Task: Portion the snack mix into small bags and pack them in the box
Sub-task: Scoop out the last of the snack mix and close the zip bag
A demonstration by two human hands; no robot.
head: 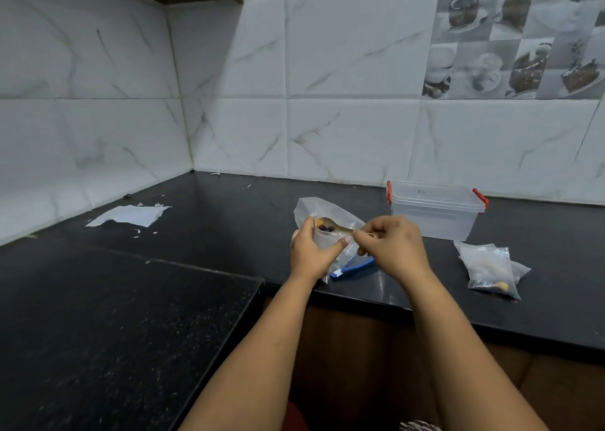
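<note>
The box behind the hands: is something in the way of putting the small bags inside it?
Yes. The clear box has its lid on, with the red clips at both ends, so the filled small bags lying in front of it on the counter cannot go in until the lid comes off.

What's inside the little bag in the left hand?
A spoon tips dark and yellow snack pieces into the little bag. The left hand covers the bag's bottom.

A torn white sheet of paper (pixel 129 215) is seen lying on a black speckled countertop (pixel 98 316), small white scraps (pixel 145 232) scattered beside it, against marble-patterned wall tiles (pixel 343 129).
</note>
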